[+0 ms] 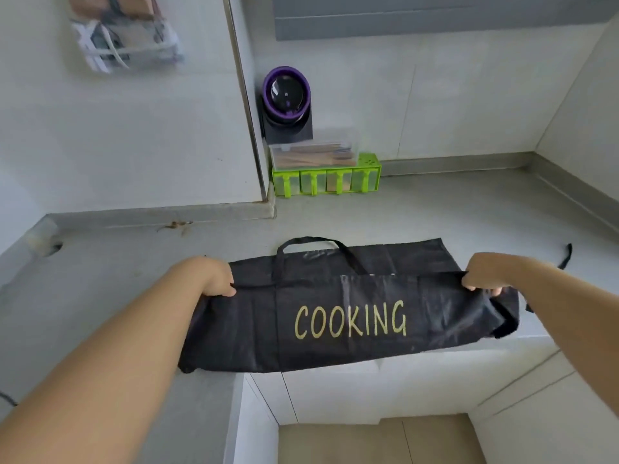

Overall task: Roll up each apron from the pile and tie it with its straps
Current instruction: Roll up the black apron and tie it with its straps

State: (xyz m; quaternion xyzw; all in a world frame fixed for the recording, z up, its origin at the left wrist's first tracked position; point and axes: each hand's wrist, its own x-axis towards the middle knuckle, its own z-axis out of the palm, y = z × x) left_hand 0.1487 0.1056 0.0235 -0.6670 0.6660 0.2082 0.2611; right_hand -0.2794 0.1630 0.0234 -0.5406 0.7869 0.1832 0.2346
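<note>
One black fabric apron (pixel 348 316) lies across the near edge of the grey countertop (pixel 435 209), folded into a long band that runs left to right, with its near part hanging over the counter edge. You are holding it at both ends: your left hand (pixel 217 279) is closed on the folded edge at the left end, and your right hand (pixel 482 274) is closed on the folded edge at the right end, fingers curled over the cloth.

Progress, as a judgement: the apron appears folded over at least once, so the roll is only begun. Continue turning the band until it forms a tight roll. The black neck loop (pixel 311 244) lies on the far side of the band, and one black strap end (pixel 566 256) trails on the counter beyond the right end. Neither is tied. No pile and no finished rolls are in view, so the count of remaining aprons cannot be stated.

Legible writing: "COOKING" in pale yellow capitals on the near face of the band. A faint pale print shows below the neck loop; it is not readable
</note>
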